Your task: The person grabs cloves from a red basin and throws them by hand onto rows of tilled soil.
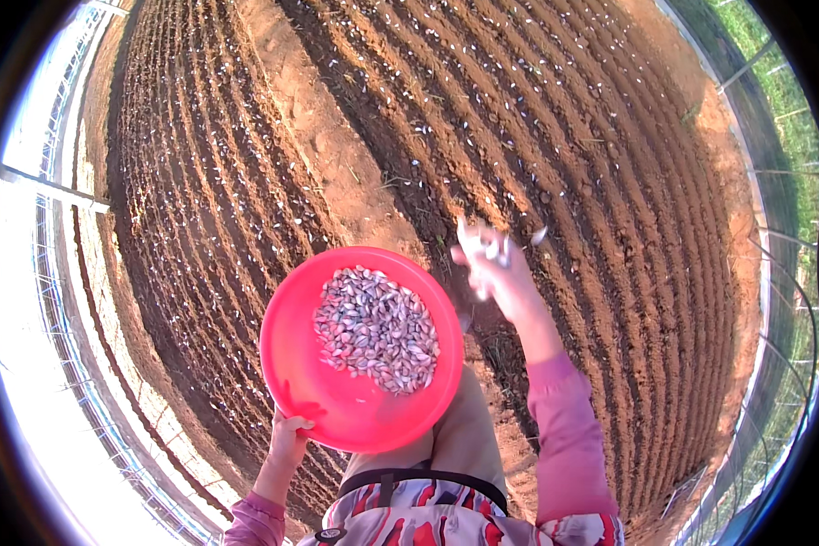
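My left hand grips the near left rim of a red plastic basin, thumb over the edge. A heap of garlic cloves lies in the basin, mostly towards its far and right side. To the right of the basin my right hand is out over the furrowed soil, blurred by motion, with several pale cloves in its fingers. One loose clove shows just right of the fingers, apparently in the air.
Furrowed soil dotted with pale cloves spreads ahead and right; another furrowed bed lies left. Between them runs a bare earth path. A metal frame post stands at left, and mesh siding curves along the right.
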A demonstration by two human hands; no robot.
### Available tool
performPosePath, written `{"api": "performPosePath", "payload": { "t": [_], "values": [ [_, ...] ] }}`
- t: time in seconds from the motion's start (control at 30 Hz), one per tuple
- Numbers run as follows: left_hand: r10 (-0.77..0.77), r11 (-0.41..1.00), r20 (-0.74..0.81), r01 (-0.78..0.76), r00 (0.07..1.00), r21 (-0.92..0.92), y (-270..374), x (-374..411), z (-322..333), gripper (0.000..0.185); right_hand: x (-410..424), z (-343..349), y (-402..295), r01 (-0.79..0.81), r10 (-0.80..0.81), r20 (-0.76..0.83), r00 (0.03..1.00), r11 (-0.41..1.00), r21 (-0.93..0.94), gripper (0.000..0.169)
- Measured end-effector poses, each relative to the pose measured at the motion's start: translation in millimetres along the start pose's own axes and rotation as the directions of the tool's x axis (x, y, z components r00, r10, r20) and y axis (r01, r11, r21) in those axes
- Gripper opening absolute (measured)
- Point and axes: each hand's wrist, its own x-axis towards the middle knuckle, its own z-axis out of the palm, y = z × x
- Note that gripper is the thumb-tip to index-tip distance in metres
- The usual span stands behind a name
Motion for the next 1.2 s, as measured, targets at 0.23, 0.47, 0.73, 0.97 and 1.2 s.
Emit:
{"api": "performPosePath", "payload": {
  "t": [0.23, 0.47, 0.73, 0.97, 1.2],
  "values": [
    [-0.019, 1.0, -0.004, 0.019, 1.0, -0.023, 6, 10, -1, 0.089, 32, -52, 4, 0.16, -0.129, -0.362, 0.923, 0.986, 0.056, 0.028],
    [-0.057, 0.998, -0.016, 0.057, 0.998, 0.012, 24, 27, -7, 0.086, -62, -129, 92, -0.024, 0.196, -0.477, 0.857, 0.939, 0.342, 0.028],
    [-0.034, 0.994, 0.053, 0.028, 0.998, 0.105, 55, 43, 10, 0.083, 85, -26, 20, 0.169, -0.088, -0.224, 0.971, 0.911, 0.377, 0.038],
    [-0.087, 0.992, 0.082, 0.079, 0.993, 0.103, 56, 52, -11, 0.088, 81, -47, -1, 0.103, -0.084, -0.061, 0.995, 0.891, 0.442, 0.025],
    [-0.083, 0.992, 0.068, 0.076, 0.994, 0.101, 48, 46, 6, 0.089, 25, -91, 73, 0.101, 0.037, -0.585, 0.81, 0.974, 0.201, 0.021]
  ]
}}
